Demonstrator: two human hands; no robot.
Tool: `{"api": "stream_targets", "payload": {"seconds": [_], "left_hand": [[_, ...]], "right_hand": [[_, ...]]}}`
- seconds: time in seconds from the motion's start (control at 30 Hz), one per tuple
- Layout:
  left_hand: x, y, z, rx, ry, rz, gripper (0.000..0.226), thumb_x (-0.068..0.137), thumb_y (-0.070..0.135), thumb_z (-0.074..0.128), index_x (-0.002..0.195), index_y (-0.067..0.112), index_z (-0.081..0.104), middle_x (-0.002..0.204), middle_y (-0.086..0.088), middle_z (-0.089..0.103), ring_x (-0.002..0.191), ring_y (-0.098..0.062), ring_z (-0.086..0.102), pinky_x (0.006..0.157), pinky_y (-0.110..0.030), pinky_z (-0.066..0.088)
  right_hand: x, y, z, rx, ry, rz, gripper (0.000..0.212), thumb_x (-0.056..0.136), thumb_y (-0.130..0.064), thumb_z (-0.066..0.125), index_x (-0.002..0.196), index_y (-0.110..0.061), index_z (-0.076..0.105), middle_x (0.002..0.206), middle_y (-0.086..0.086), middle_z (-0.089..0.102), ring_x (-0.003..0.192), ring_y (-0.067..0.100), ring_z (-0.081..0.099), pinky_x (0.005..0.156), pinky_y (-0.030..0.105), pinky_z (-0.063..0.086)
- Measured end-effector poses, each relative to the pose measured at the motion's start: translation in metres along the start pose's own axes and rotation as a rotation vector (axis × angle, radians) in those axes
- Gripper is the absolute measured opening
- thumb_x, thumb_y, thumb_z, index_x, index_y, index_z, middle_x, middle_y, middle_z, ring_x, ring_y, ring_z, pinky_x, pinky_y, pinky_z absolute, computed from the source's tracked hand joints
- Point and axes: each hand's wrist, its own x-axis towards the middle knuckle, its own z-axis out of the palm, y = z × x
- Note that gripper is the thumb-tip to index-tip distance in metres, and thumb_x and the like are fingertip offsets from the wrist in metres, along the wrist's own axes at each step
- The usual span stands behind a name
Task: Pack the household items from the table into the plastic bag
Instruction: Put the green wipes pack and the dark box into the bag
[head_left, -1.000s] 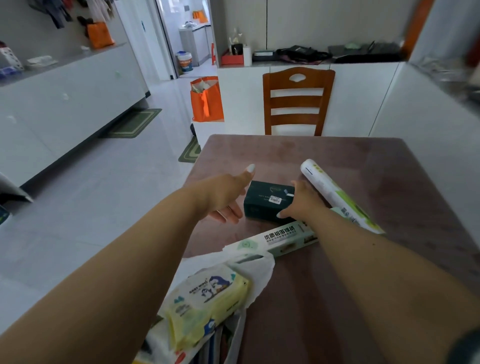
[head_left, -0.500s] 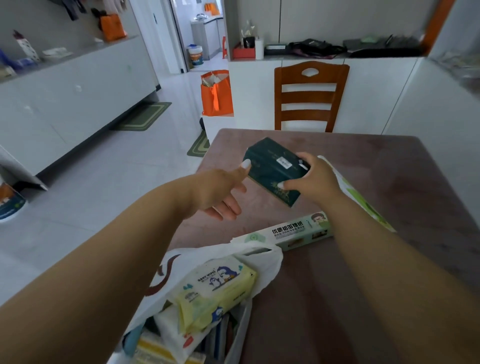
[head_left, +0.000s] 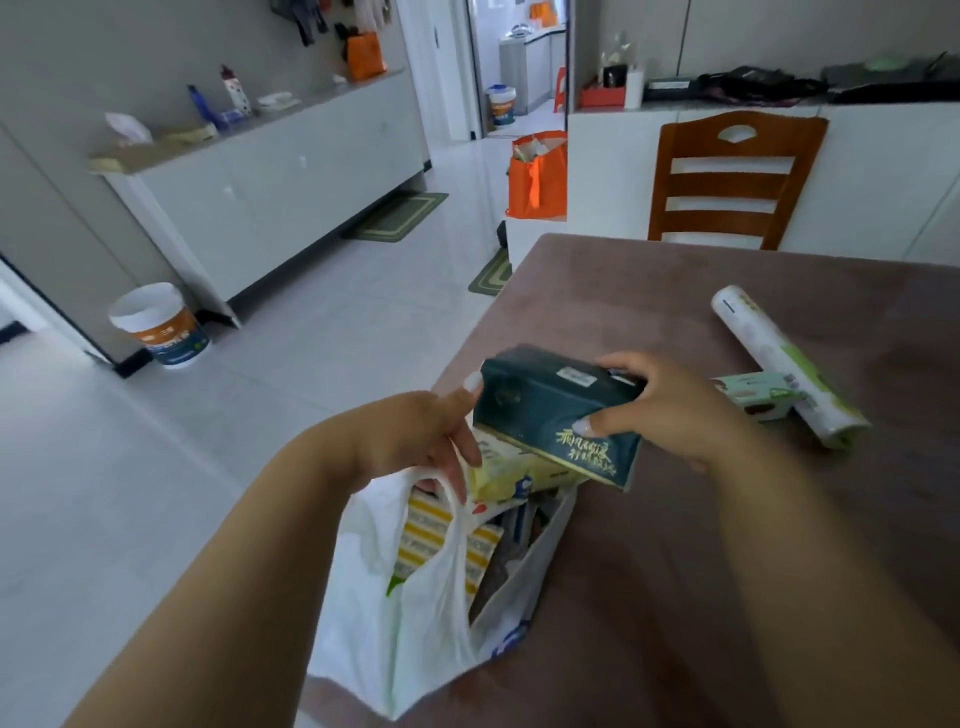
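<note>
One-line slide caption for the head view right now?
Right hand lowers dark green tissue pack toward white plastic bag, held open by left hand.

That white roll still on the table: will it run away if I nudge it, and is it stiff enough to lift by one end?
The roll is cylindrical on a flat table, so it will probably roll sideways. It lies straight, so it is likely stiff. Its near end looks crumpled; grip mid-length.

The dark green pack (head_left: 558, 410) covers most of the yellow packet (head_left: 501, 470) at mid-frame, the white plastic bag (head_left: 415, 613) hides the lower parts of its contents, and the small green box (head_left: 756, 397) at right is blurred, its print unreadable.
</note>
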Motion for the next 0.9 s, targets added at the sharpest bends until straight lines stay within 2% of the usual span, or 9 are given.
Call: {"api": "stream_targets", "payload": {"seconds": [0.03, 0.13, 0.3, 0.4, 0.5, 0.6, 0.67, 0.8, 0.9], "left_hand": [[-0.009, -0.006, 0.001, 0.009, 0.019, 0.018, 0.041, 0.101, 0.039, 0.034, 0.091, 0.016, 0.067, 0.073, 0.007, 0.070, 0.054, 0.003, 0.063, 0.053, -0.010, 0.049], [-0.035, -0.021, -0.001, 0.000, 0.098, 0.221, 0.061, 0.101, 0.043, 0.026, 0.072, 0.009, 0.067, 0.042, 0.005, 0.054, 0.039, -0.004, 0.050, 0.059, -0.019, 0.045], [-0.065, -0.036, -0.013, -0.268, 0.322, 0.513, 0.081, 0.087, 0.067, 0.017, 0.064, 0.005, 0.063, 0.038, 0.000, 0.030, 0.036, -0.008, 0.023, 0.042, -0.012, 0.029], [-0.071, -0.044, -0.016, -0.299, 0.321, 0.543, 0.090, 0.072, 0.087, 0.023, 0.069, 0.007, 0.064, 0.038, 0.002, 0.036, 0.035, -0.007, 0.027, 0.041, -0.012, 0.031], [-0.073, -0.053, -0.014, -0.248, 0.341, 0.541, 0.092, 0.066, 0.091, 0.022, 0.077, 0.012, 0.067, 0.057, -0.007, 0.064, 0.050, -0.018, 0.055, 0.057, -0.022, 0.046], [-0.070, -0.065, 0.003, -0.114, 0.383, 0.473, 0.082, 0.074, 0.084, 0.020, 0.077, 0.018, 0.069, 0.071, 0.000, 0.073, 0.071, -0.018, 0.066, 0.077, -0.033, 0.048], [-0.067, -0.070, 0.013, -0.089, 0.470, 0.439, 0.072, 0.082, 0.072, 0.024, 0.064, 0.016, 0.066, 0.054, 0.006, 0.062, 0.055, -0.011, 0.057, 0.069, -0.033, 0.046], [-0.074, -0.057, 0.008, -0.364, 0.659, 0.610, 0.066, 0.094, 0.045, 0.020, 0.054, 0.008, 0.056, 0.037, 0.000, 0.039, 0.036, -0.004, 0.035, 0.044, -0.013, 0.031], [-0.074, -0.045, -0.002, -0.369, 0.670, 0.648, 0.070, 0.094, 0.045, 0.012, 0.057, 0.006, 0.056, 0.038, -0.005, 0.036, 0.034, -0.008, 0.032, 0.040, -0.014, 0.029]], "right_hand": [[-0.004, -0.002, 0.004, -0.044, -0.036, -0.007, 0.082, 0.043, -0.040, 0.086, 0.121, -0.033, 0.060, 0.112, -0.007, 0.066, 0.096, 0.017, 0.065, 0.091, 0.044, 0.053], [-0.012, -0.008, 0.018, -0.144, -0.140, -0.046, 0.083, 0.035, -0.047, 0.081, 0.115, -0.037, 0.061, 0.111, -0.009, 0.066, 0.096, 0.016, 0.066, 0.090, 0.044, 0.053], [-0.024, -0.032, 0.051, -0.313, -0.312, -0.204, 0.073, 0.054, -0.035, 0.086, 0.122, -0.036, 0.059, 0.115, -0.012, 0.062, 0.098, 0.012, 0.062, 0.087, 0.037, 0.054], [-0.027, -0.044, 0.073, -0.449, -0.405, -0.305, 0.072, 0.053, -0.038, 0.085, 0.121, -0.033, 0.060, 0.116, -0.011, 0.062, 0.099, 0.014, 0.061, 0.084, 0.038, 0.055], [-0.024, -0.047, 0.099, -0.495, -0.356, -0.408, 0.075, 0.052, -0.040, 0.087, 0.121, -0.032, 0.059, 0.116, -0.010, 0.060, 0.101, 0.014, 0.059, 0.082, 0.030, 0.051], [-0.019, -0.048, 0.124, -0.411, -0.235, -0.455, 0.082, 0.050, -0.042, 0.088, 0.125, -0.029, 0.057, 0.120, -0.009, 0.060, 0.105, 0.014, 0.058, 0.085, 0.029, 0.050], [-0.013, -0.045, 0.141, -0.414, -0.172, -0.485, 0.085, 0.049, -0.047, 0.087, 0.125, -0.028, 0.053, 0.121, -0.008, 0.059, 0.107, 0.013, 0.055, 0.091, 0.031, 0.050], [-0.007, -0.039, 0.176, -0.433, -0.105, -0.511, 0.085, 0.054, -0.051, 0.083, 0.125, -0.026, 0.044, 0.124, -0.006, 0.051, 0.112, 0.013, 0.046, 0.095, 0.034, 0.048], [-0.006, -0.044, 0.170, -0.224, -0.243, -0.449, 0.091, 0.062, -0.045, 0.083, 0.137, -0.022, 0.035, 0.132, -0.005, 0.050, 0.116, 0.013, 0.049, 0.100, 0.034, 0.046]]}}
